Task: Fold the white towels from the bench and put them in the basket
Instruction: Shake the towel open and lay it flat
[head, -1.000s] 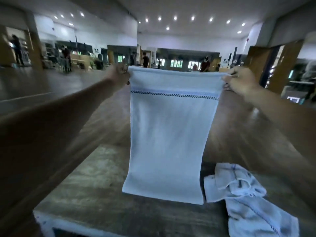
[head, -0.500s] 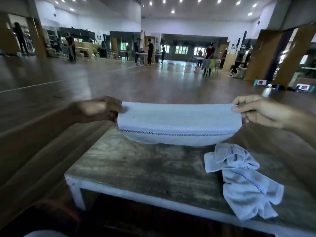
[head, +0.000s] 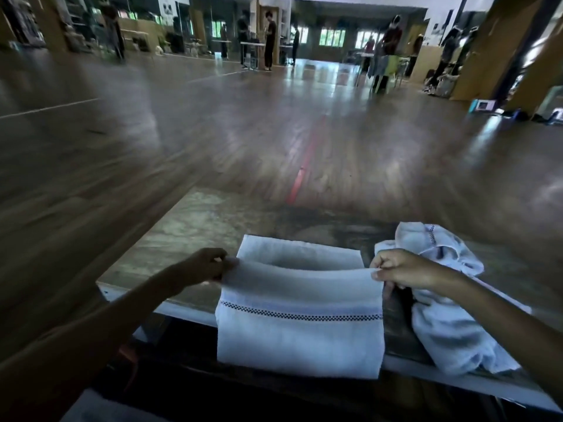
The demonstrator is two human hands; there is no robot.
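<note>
A white towel (head: pixel 300 327) with a dark checked stripe is doubled over low above the worn wooden bench (head: pixel 195 226); its far half lies on the bench top and its near half hangs over the front edge. My left hand (head: pixel 202 266) pinches the fold's left corner. My right hand (head: pixel 405 268) pinches the right corner. A crumpled white towel (head: pixel 447 324) lies on the bench to the right, under my right forearm. No basket is in view.
The bench's white front rail (head: pixel 170 309) runs across below my hands. Beyond the bench stretches a polished wooden floor (head: pixel 274 132) with a red line. Several people and tables stand far back in the hall.
The towel hung full length from my raised hands, then was folded in half. My hands have since come down and toward me, laying it over the bench's front edge.
</note>
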